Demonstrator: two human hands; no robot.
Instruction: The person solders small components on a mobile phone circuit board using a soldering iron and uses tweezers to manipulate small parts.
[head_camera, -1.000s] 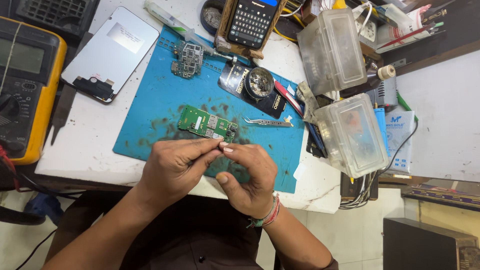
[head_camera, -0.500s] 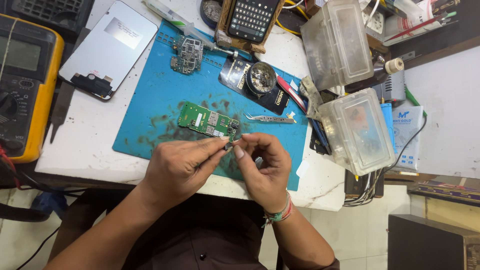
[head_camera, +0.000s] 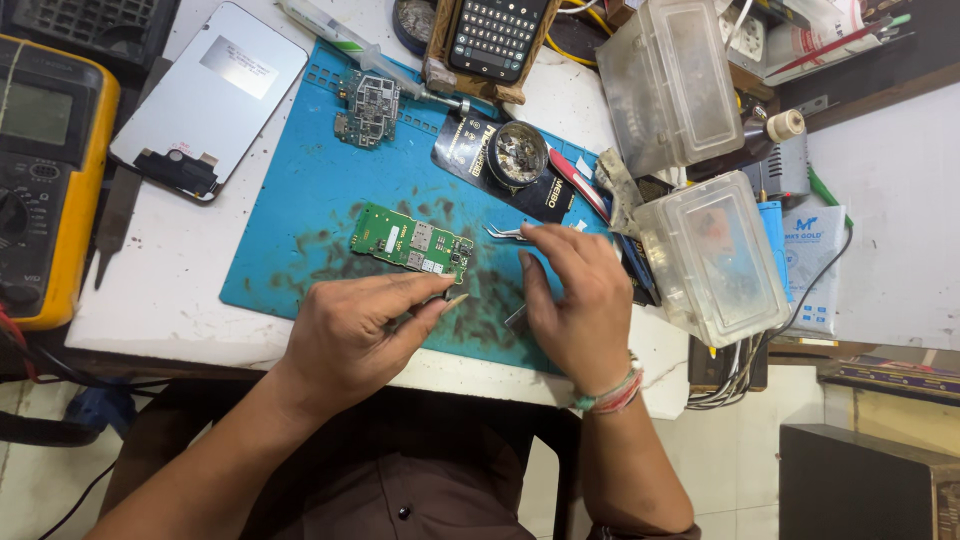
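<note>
So the left hand (head_camera: 355, 330) is curled up with thumb and forefinger pinched together, and there's a thin pale sliver (head_camera: 455, 299) poking out past the fingertips, too small to say what it is. The right hand (head_camera: 578, 305) is reaching up across the mat with fingers stretched out toward the metal tweezers (head_camera: 508, 233), fingertips right at them. Can't tell if it's actually got hold of them or is just touching. There's also a small dark bit (head_camera: 517, 320) under that palm, hard to make out.

Just above the left hand sits a green circuit board (head_camera: 412, 242), flat on the blue work mat (head_camera: 300, 230), which is pretty smudged with dark stains. Further up the mat there's a second, greyer board (head_camera: 366, 108) and a round tin (head_camera: 517, 155) full of bits. Off to the left: a phone back panel (head_camera: 210, 95) and a yellow multimeter (head_camera: 45, 180). On the right, two clear plastic boxes (head_camera: 712, 255), and a keypad phone (head_camera: 495, 35) up top in a wooden holder.
</note>
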